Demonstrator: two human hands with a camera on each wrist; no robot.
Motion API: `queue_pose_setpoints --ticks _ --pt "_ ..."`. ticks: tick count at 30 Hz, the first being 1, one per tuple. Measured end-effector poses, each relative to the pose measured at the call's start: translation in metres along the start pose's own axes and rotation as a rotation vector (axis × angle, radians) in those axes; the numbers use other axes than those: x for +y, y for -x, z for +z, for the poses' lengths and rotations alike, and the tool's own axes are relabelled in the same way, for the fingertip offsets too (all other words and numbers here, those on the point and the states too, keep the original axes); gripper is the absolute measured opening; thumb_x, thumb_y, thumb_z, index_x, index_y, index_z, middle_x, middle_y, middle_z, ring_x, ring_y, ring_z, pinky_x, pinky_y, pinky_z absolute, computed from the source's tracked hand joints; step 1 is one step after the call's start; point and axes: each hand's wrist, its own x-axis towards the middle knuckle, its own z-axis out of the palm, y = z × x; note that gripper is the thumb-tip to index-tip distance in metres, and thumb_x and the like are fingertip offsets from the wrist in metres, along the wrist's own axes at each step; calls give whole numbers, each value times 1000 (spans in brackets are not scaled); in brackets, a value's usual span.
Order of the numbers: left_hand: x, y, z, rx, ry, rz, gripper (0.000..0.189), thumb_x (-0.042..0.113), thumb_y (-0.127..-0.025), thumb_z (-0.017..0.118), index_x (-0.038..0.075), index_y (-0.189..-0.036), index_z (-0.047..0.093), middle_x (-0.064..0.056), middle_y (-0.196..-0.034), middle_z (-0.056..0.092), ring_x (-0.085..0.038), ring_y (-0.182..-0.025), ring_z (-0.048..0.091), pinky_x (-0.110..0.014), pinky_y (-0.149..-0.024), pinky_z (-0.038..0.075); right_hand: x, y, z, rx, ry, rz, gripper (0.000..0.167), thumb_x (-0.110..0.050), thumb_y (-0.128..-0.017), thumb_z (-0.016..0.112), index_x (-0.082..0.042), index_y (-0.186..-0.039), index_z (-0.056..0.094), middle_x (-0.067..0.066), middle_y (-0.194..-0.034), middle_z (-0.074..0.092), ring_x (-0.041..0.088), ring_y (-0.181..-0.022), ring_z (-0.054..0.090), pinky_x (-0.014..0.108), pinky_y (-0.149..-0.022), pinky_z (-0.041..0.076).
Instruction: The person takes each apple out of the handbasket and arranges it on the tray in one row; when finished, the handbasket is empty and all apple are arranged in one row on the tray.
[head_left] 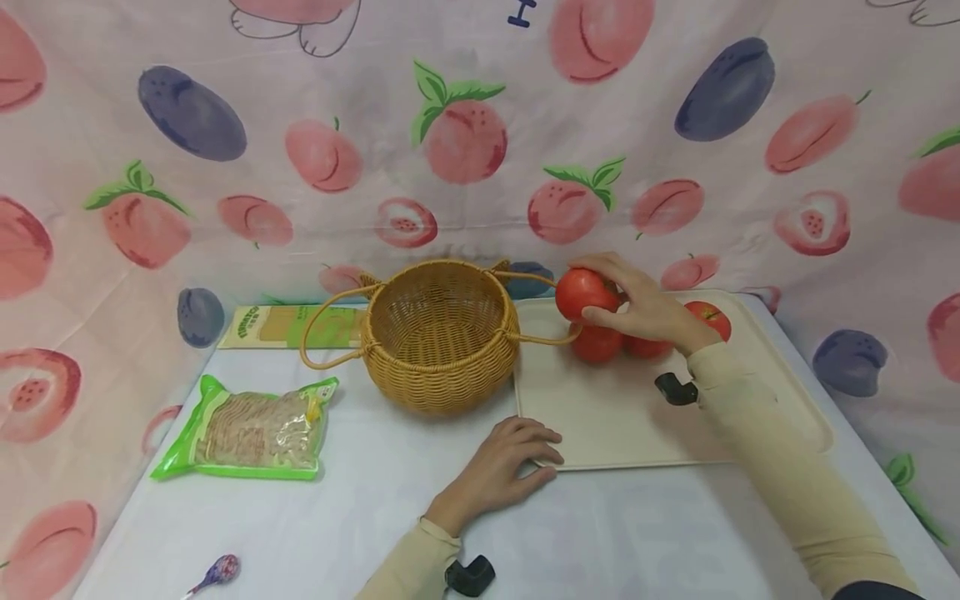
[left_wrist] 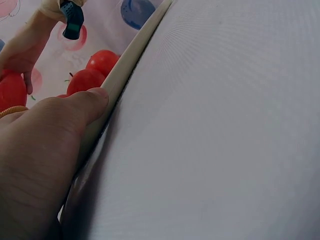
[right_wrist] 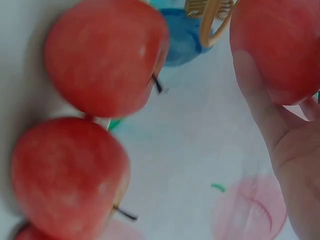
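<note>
A red apple [head_left: 583,293] is gripped by my right hand [head_left: 637,304], raised above the tray's back left part. In the right wrist view, thumb and fingers wrap round this apple [right_wrist: 280,47]. Below it on the cream tray [head_left: 622,417] lie more red apples, one [head_left: 596,343] partly behind the basket's handle and one [head_left: 708,318] behind the wrist. My left hand [head_left: 502,467] rests at the tray's front left corner, its thumb lying along the rim in the left wrist view. To the left of the held apple stands a wicker basket [head_left: 442,379], whose visible inside holds nothing.
Left of the basket lies a green-edged bag of sliced bread [head_left: 258,429]. A flat yellow-green packet [head_left: 292,326] is behind, partly hidden by the basket handle. A lollipop [head_left: 222,570] lies near the front left. Fruit-printed cloth [head_left: 465,217] hangs behind the table.
</note>
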Motion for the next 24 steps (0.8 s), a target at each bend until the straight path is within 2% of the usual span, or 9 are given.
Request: queue_pose_setpoints --ticks 5,11,18,24 --pt "2 -3 0 -7 5 10 14 33 -91 61 28 -101 69 10 -123 60 -9 -119 49 -34 -111 32 12 11 -12 -22 21 98 63 -45 -80 71 -49 -134 39 -10 -141 37 19 -123 41 53 -92 45" --pt "4 -7 0 -14 -4 4 14 33 -91 61 29 -102 69 11 -124 60 -9 -120 48 -34 -111 33 26 21 -26 -13 90 55 65 -36 -83 71 -41 -139 38 -2 -140 40 22 -122 42 56 -95 43" --pt "4 -5 -1 -6 -15 14 14 33 -91 61 28 -102 69 10 -123 61 -11 -120 49 -35 -109 34 43 31 -33 4 107 99 67 -37 -83 70 -32 -141 37 3 -139 41 25 -120 44 55 -95 42" --pt "2 -2 -1 -1 2 -4 14 34 -91 61 29 -101 69 10 -123 61 -11 -120 49 -34 -110 34 50 35 -40 3 129 105 66 -37 -83 71 -26 -140 40 3 -137 43 25 -119 44 55 -95 42"
